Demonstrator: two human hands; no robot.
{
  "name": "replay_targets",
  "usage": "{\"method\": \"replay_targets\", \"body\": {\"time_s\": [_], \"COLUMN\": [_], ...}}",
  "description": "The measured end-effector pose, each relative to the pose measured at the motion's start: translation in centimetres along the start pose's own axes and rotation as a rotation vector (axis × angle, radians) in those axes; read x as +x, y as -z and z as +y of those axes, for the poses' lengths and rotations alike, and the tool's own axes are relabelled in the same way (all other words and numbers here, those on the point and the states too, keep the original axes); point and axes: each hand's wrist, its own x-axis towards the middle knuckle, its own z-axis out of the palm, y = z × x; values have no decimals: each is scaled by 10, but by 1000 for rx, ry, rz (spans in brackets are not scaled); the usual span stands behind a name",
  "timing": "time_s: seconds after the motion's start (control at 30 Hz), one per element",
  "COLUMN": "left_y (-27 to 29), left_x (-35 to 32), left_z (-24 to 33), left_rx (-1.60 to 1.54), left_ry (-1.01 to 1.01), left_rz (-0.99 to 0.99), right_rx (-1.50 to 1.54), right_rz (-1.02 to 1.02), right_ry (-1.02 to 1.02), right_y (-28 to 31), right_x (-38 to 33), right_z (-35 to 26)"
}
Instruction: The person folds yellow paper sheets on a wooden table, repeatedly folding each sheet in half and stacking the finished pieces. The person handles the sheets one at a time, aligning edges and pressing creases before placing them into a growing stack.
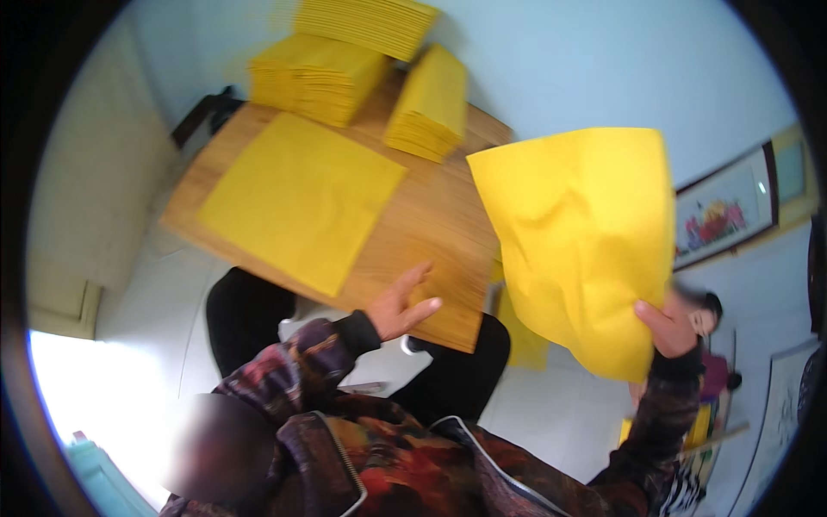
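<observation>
My right hand [668,327] is raised off the table's right side, its thumb pressed on the edge of a large yellow sheet [581,237]. The sheet hangs creased and curved in the air, and most of the fingers are hidden behind it. My left hand [401,308] hovers at the table's front edge, thumb and fingers apart, holding nothing. To its left, a flat yellow sheet [301,198] lies on the wooden table [435,207]; whether it is one layer or several, I cannot tell.
Stacks of folded yellow sheets [319,77] stand at the table's back, with another stack [428,103] to their right. More yellow material [521,336] sits below the table's right edge. A framed flower picture [724,215] hangs at right. Another person [713,370] is farther off there.
</observation>
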Motion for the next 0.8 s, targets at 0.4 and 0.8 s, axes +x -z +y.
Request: {"method": "replay_targets", "body": {"time_s": [0.4, 0.8], "left_y": [61, 69], "left_x": [-45, -66], "left_z": [25, -10], "left_rx": [-800, -1541], "left_ry": [75, 28], "left_rz": [296, 223], "right_rx": [533, 115], "right_rz": [-277, -500], "right_ry": [141, 129], "right_y": [-97, -118], "right_x": [68, 112], "right_z": [-48, -86]}}
